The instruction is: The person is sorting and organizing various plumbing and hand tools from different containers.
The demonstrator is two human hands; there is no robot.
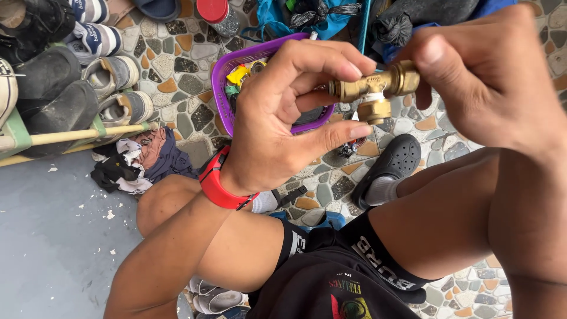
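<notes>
Above a pebble-stone floor, both hands pinch a brass fitting. Left hand hides a purple basket; right hand covers the fitting's far end

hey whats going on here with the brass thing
A person sitting low over a stone-patterned floor holds a brass tap fitting up in both bare hands. The left hand, with a red wristband, grips one end with its fingertips; the right hand holds the other end. White tape shows on the fitting. A purple basket of small parts sits beyond, with shoes nearby.
</notes>
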